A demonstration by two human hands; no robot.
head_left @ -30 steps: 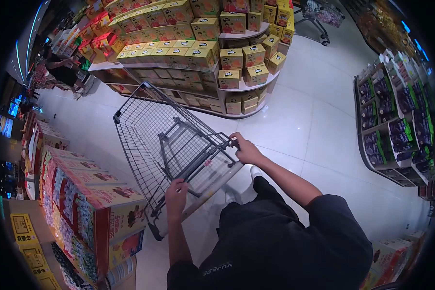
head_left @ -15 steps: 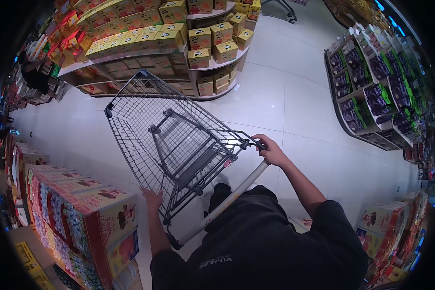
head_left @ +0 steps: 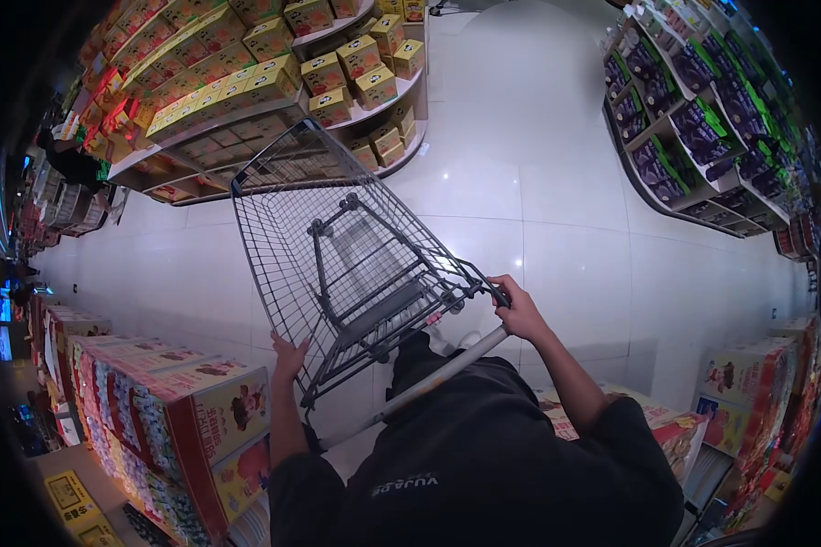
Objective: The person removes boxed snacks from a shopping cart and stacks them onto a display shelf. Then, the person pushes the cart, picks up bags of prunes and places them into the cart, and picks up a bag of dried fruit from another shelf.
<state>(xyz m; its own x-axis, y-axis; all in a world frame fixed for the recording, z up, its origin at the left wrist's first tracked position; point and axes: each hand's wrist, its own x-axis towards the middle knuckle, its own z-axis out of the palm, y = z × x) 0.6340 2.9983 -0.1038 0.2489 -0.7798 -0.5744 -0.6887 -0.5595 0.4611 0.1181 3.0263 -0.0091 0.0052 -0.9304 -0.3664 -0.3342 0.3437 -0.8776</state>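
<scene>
A grey wire shopping cart [head_left: 381,312] stands in front of me, its basket bare inside and its front end angled toward the upper left. My right hand [head_left: 521,312] is wrapped round the right end of the cart's handle [head_left: 470,356], at the dark corner piece. Fingers spread, my left hand [head_left: 289,356] is at the left side of the basket near its rear; whether it touches the wires I cannot tell. The left end of the handle lies close to my left forearm, with no hand on it.
Beyond the cart's front, a curved shelf [head_left: 410,102] carries yellow boxes [head_left: 330,102]. Dark purple packages [head_left: 661,169] fill a shelf at the upper right. Patterned cartons [head_left: 233,410] and wrapped sweets stand close on my left. Pale floor tiles [head_left: 556,210] run between. A person in dark clothes [head_left: 71,166] is far left.
The cart has swung slightly to the right in view, its front now nearer the yellow-box shelf. My right hand keeps its hold; my left hand stays spread beside the basket.
</scene>
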